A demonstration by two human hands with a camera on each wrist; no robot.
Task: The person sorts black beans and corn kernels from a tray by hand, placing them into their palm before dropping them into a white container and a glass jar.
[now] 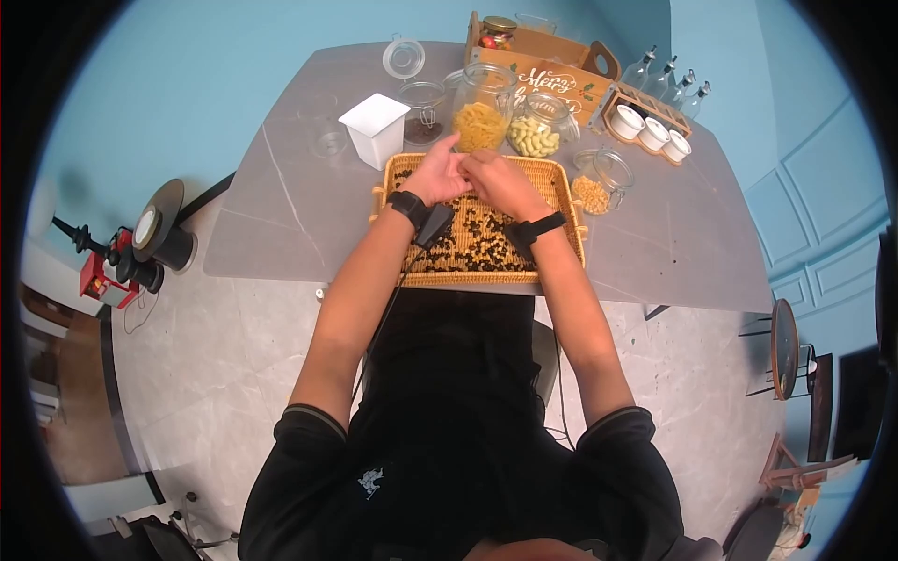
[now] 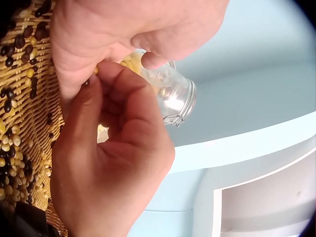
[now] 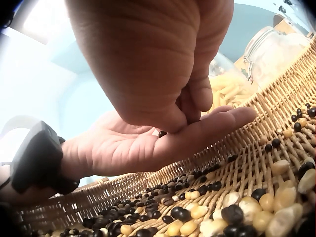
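Note:
Over the far part of a wicker tray (image 1: 477, 278), my two hands meet. My left hand (image 1: 438, 178) lies palm up with its fingers extended, as the right wrist view also shows. From above, my right hand (image 1: 505, 184) reaches into that palm with thumb and fingertips drawn together. A small dark bean (image 2: 87, 83) is pinched at the thumb tip, and a yellow kernel (image 2: 96, 70) shows beside it. In the right wrist view a dark bean (image 3: 162, 134) sits at those fingertips against the left palm. Mixed black beans and yellow kernels (image 3: 180, 214) are scattered across the tray beneath.
Behind the tray stand glass jars of pasta tubes (image 1: 479, 126), pale curved pieces (image 1: 535, 138) and dark grains (image 1: 423, 129). A white tapered container (image 1: 379, 136) is at left. An open jar of yellow kernels (image 1: 589, 194) lies right. A wooden crate (image 1: 561, 70) and glass bottles (image 1: 659, 79) stand farther back.

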